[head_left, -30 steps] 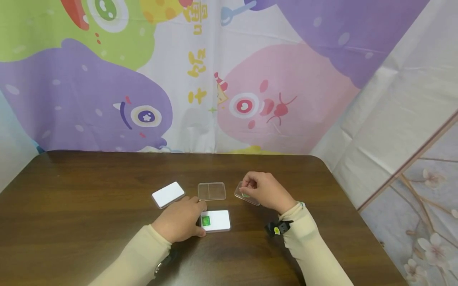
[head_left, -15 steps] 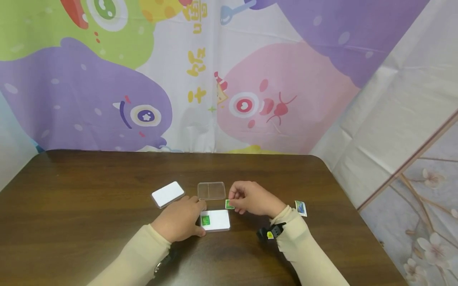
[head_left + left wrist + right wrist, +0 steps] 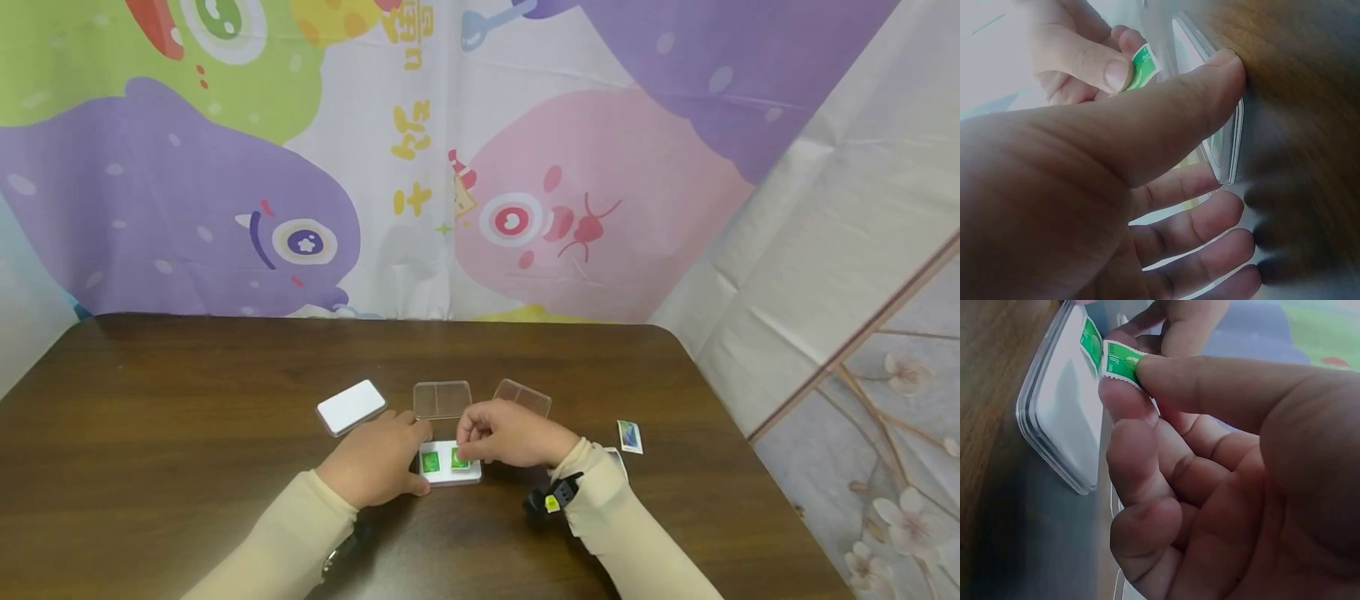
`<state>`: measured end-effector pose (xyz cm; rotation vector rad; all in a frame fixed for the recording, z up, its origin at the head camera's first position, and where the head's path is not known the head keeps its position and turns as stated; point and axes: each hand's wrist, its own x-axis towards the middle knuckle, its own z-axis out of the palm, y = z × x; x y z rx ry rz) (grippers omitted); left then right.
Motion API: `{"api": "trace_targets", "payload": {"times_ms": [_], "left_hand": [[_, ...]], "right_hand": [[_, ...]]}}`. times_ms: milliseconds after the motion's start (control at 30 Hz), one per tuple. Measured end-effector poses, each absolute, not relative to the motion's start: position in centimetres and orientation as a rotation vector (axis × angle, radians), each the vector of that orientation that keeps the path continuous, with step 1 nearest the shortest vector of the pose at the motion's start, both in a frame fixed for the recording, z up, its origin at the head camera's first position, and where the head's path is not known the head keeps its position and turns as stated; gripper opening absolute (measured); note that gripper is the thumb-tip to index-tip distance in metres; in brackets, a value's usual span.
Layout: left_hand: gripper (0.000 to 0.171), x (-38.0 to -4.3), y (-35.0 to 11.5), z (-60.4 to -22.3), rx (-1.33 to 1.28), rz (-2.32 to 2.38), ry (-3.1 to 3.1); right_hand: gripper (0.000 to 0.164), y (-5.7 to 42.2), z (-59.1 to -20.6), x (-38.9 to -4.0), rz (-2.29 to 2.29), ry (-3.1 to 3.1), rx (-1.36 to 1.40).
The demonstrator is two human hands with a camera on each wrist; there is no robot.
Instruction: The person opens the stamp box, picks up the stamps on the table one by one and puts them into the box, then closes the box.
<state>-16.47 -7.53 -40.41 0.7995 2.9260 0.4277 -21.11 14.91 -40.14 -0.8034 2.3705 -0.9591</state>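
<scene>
My right hand pinches a green postage stamp with perforated edges between thumb and forefinger. The stamp hangs over the right half of a flat clear case with a white insert. Another green stamp lies on the left half of that white surface. My left hand grips the case's left end, thumb on the near edge and forefinger at the far one. In the left wrist view its other fingers stretch out beside the case.
Behind the case lie a clear lid and a second, tilted clear lid. A white-topped case sits back left. On the right lie a blue picture stamp and another stamp, partly under the right sleeve. A printed curtain hangs behind the table.
My right hand has carried the green stamp leftward from the tilted lid to above the case. That lid and the stamps on the right have come into view. My left hand has stayed put.
</scene>
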Motion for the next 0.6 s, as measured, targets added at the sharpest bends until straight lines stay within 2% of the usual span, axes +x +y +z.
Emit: {"api": "trace_targets", "payload": {"times_ms": [600], "left_hand": [[0.053,-16.41,-7.57,-40.37,0.800,0.439,2.926]], "right_hand": [[0.013,14.73,-41.13,-21.21,-0.789,2.511,-0.856]]}}
